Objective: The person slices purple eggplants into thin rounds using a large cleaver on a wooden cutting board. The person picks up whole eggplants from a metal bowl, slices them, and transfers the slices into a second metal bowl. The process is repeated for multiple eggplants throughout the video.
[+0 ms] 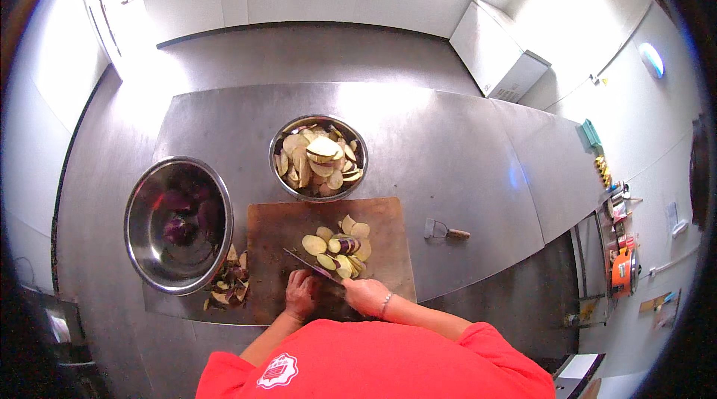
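Observation:
My right hand (367,296) grips a kitchen knife (313,266) by its handle, with the blade pointing up and left over the brown cutting board (269,225). My left hand (301,290) is at the lower left of the blade, near the board's front edge; whether its fingers hold anything is hidden. Beyond the knife, eggplant slices (313,244) lie spread on the board around a partly striped eggplant piece (344,245). Behind the board stands a steel bowl (364,169) heaped with eggplant slices (322,149).
A large steel bowl (137,231) with purple eggplants (180,228) stands at the left. Trimmings (232,281) lie between it and the board. A peeler-like tool with a wooden handle (459,234) rests on the steel table (470,175) to the right. An orange pot (622,273) stands farther right.

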The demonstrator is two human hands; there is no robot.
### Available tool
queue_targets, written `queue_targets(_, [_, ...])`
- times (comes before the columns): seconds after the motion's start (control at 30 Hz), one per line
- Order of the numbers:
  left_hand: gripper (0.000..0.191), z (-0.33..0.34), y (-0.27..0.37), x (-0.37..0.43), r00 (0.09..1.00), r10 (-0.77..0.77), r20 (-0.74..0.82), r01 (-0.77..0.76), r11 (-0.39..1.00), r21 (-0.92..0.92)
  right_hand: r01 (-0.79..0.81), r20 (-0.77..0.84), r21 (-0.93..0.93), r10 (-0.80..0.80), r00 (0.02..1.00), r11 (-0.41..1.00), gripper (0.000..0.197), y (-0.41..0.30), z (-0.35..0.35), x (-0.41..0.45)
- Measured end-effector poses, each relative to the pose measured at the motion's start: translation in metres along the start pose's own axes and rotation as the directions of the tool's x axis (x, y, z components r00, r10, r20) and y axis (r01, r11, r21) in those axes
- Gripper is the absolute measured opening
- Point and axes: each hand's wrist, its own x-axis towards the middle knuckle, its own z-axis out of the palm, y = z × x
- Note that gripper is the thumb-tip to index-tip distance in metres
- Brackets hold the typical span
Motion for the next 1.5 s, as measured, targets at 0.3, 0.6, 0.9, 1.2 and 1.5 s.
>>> queue_targets(0.3, [0.015, -0.006, -0.002, -0.016, 0.998, -0.033, 0.058, 0.034, 0.999, -0.024, -0.015, 0.034, -0.012, 0.015, 0.999, 1.000, 0.012, 0.005, 0.031, -0.006])
queue_targets(0.6, [0.016, 0.000, -0.002, -0.010, 1.000, -0.001, -0.021, 0.000, 0.999, -0.032, -0.078, -0.051, -0.019, 0.077, 0.996, 0.997, 0.013, 0.023, 0.007, -0.033])
queue_targets(0.9, [0.017, -0.001, -0.001, -0.016, 0.989, -0.104, 0.104, 0.104, 0.995, 0.003, 0.039, -0.124, -0.078, -0.049, 0.991, 0.996, 0.012, -0.007, -0.010, -0.044])
queue_targets(1.2, [0.014, -0.001, -0.001, -0.013, 0.996, -0.076, 0.052, 0.076, 0.997, -0.014, 0.004, -0.015, -0.056, -0.004, 1.000, 0.998, 0.013, -0.007, -0.025, -0.049])
queue_targets(1.5, [0.012, -0.002, -0.002, -0.012, 0.997, -0.064, 0.045, 0.066, 0.997, -0.041, -0.004, 0.027, -0.048, 0.006, 1.000, 0.999, 0.013, -0.004, -0.022, -0.037])
